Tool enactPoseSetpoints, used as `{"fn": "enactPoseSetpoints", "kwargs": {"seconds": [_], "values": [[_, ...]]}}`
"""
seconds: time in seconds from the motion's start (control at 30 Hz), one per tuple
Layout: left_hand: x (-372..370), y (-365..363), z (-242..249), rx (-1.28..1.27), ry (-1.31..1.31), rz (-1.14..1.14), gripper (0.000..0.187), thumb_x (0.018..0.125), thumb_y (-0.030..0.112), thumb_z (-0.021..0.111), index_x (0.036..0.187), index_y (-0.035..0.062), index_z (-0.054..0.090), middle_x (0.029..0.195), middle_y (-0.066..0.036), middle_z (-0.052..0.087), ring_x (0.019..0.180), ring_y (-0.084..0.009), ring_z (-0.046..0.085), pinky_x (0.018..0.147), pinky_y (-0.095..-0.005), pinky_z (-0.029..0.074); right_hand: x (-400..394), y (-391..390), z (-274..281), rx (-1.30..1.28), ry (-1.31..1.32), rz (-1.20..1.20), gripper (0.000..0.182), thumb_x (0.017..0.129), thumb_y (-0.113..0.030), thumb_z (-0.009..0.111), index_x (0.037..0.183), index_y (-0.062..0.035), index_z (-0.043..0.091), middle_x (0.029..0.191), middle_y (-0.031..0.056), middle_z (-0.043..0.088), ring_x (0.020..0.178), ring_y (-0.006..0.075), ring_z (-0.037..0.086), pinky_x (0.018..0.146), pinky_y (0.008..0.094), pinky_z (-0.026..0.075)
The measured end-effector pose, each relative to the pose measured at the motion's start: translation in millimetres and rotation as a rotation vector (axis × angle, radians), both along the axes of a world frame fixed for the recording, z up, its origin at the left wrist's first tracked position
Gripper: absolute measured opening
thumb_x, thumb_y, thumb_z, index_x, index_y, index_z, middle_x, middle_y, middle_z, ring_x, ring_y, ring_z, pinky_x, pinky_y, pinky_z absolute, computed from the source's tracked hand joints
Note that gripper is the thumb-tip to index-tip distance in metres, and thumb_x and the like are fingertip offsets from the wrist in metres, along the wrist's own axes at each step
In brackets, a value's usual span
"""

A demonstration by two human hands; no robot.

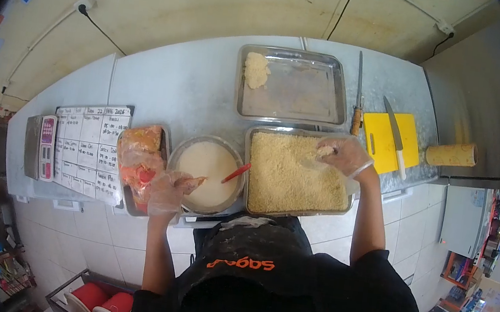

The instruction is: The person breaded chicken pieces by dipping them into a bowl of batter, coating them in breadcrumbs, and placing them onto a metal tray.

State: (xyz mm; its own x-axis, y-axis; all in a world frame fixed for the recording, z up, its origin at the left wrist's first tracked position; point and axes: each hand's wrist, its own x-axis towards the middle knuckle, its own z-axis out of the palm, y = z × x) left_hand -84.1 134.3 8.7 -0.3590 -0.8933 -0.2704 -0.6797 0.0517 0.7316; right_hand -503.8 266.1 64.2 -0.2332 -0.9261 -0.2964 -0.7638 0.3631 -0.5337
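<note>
My left hand (168, 194), in a clear plastic glove, is closed on a reddish piece of meat (194, 183) at the left rim of a metal bowl (177, 151). Inside the bowl is a pale, creamy batter (202, 166) with a red-handled utensil (236, 173) leaning in it. My right hand (348, 156), also gloved, hovers over the right side of a deep tray of breadcrumbs (290, 183). Its fingers are curled together, and what they hold, if anything, cannot be made out. Left of the bowl, a metal tray (166, 139) contains orange-red meat (141, 146), partly under clear plastic.
At the back, a metal tray (306, 104) bears a crumb-coated piece (256, 71). To the right lie a long steel rod with a handle (358, 101), a knife (395, 130) on a yellow cutting board (410, 147), and a roll (452, 154). A whiteboard (90, 149) and scale (39, 146) occupy the left.
</note>
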Motion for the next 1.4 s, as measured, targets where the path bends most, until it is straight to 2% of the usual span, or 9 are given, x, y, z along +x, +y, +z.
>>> {"fn": "enactPoseSetpoints", "kwargs": {"seconds": [0.33, 0.5, 0.67, 0.9, 0.97, 1.03, 1.13, 1.23, 1.4], "values": [[6.2, -6.3, -3.9, -0.001, -0.092, -0.053, 0.024, 0.075, 0.016, 0.079, 0.097, 0.0051, 0.076, 0.088, -0.014, 0.071, 0.082, -0.0274, 0.068, 0.074, -0.0387, 0.051, -51.6, -166.3, -17.1, -0.019, -0.03, 0.375, 0.034, 0.077, -0.025, 0.078, 0.108, -0.0117, 0.072, 0.1, 0.0179, 0.07, 0.093, 0.0316, 0.066, 0.087, 0.0393, 0.05], [1.3, -4.5, 0.1, 0.017, -0.044, -0.024, 0.023, 0.074, 0.012, 0.08, 0.096, 0.0051, 0.076, 0.08, -0.012, 0.069, 0.073, -0.0233, 0.065, 0.068, -0.0359, 0.05, -92.0, -267.5, -111.7, -0.105, -0.04, 0.592, 0.035, 0.075, -0.024, 0.078, 0.108, -0.0124, 0.072, 0.101, 0.0162, 0.069, 0.093, 0.0321, 0.065, 0.084, 0.0419, 0.05], [-0.8, -8.0, 4.8, 0.024, -0.124, -0.06, 0.022, 0.075, 0.012, 0.08, 0.095, 0.0047, 0.077, 0.078, -0.012, 0.069, 0.07, -0.0229, 0.065, 0.067, -0.0354, 0.051, -109.0, -323.2, -189.5, -0.079, 0.204, 0.391, 0.041, 0.08, -0.019, 0.07, 0.12, -0.0095, 0.065, 0.104, 0.0201, 0.068, 0.099, 0.0372, 0.064, 0.088, 0.0464, 0.05], [14.7, -17.8, -7.3, 0.14, -0.218, 0.028, 0.023, 0.079, 0.016, 0.079, 0.1, 0.0061, 0.076, 0.08, -0.01, 0.071, 0.074, -0.0198, 0.067, 0.068, -0.0338, 0.052, -65.4, -280.1, -158.4, -0.162, 0.36, 0.25, 0.033, 0.089, -0.012, 0.055, 0.12, -0.002, 0.06, 0.102, 0.0269, 0.066, 0.093, 0.0432, 0.064, 0.084, 0.0473, 0.051], [9.3, -20.4, -4.6, 0.099, -0.146, 0.07, 0.022, 0.08, 0.016, 0.078, 0.099, 0.0058, 0.075, 0.082, -0.01, 0.071, 0.076, -0.0197, 0.068, 0.069, -0.0333, 0.052, -15.4, -242.4, -138.3, -0.113, 0.308, 0.297, 0.031, 0.092, -0.019, 0.055, 0.117, -0.0026, 0.06, 0.101, 0.0244, 0.066, 0.093, 0.0405, 0.064, 0.081, 0.0472, 0.051], [16.0, -23.7, -18.7, 0.006, -0.095, 0.073, 0.019, 0.083, 0.015, 0.076, 0.099, 0.0053, 0.075, 0.086, -0.01, 0.072, 0.079, -0.0188, 0.069, 0.071, -0.0317, 0.053, 40.0, -192.7, -127.9, -0.397, 0.276, 0.513, 0.028, 0.095, -0.028, 0.055, 0.111, -0.0057, 0.063, 0.095, 0.0192, 0.067, 0.089, 0.0389, 0.064, 0.079, 0.0473, 0.052], [12.2, -19.2, -20.0, -0.148, 0.024, 0.102, 0.019, 0.082, 0.013, 0.075, 0.1, 0.0061, 0.075, 0.091, -0.011, 0.072, 0.082, -0.0228, 0.07, 0.075, -0.0342, 0.054, 114.9, -132.1, -105.4, -0.282, 0.029, 0.683, 0.025, 0.093, -0.03, 0.057, 0.093, -0.006, 0.064, 0.091, 0.0157, 0.065, 0.084, 0.0334, 0.065, 0.072, 0.0441, 0.052], [11.6, -14.0, -18.9, -0.36, -0.158, -0.204, 0.017, 0.083, 0.01, 0.071, 0.1, 0.0083, 0.074, 0.094, -0.012, 0.071, 0.086, -0.0286, 0.069, 0.078, -0.039, 0.054, 155.8, -84.3, -118.3, -0.304, 0.14, 0.673, 0.026, 0.088, -0.03, 0.061, 0.083, -0.0047, 0.065, 0.09, 0.0165, 0.064, 0.084, 0.0321, 0.064, 0.07, 0.0428, 0.052], [24.4, 10.1, -55.7, -0.23, -0.251, -0.517, 0.016, 0.088, 0.021, 0.066, 0.097, 0.0117, 0.074, 0.092, -0.012, 0.07, 0.088, -0.0311, 0.068, 0.079, -0.0433, 0.053, 181.9, -54.2, -124.7, -0.18, 0.272, 0.548, 0.025, 0.085, -0.028, 0.064, 0.086, -0.0029, 0.066, 0.095, 0.0165, 0.064, 0.089, 0.0326, 0.062, 0.075, 0.0418, 0.051]]}}
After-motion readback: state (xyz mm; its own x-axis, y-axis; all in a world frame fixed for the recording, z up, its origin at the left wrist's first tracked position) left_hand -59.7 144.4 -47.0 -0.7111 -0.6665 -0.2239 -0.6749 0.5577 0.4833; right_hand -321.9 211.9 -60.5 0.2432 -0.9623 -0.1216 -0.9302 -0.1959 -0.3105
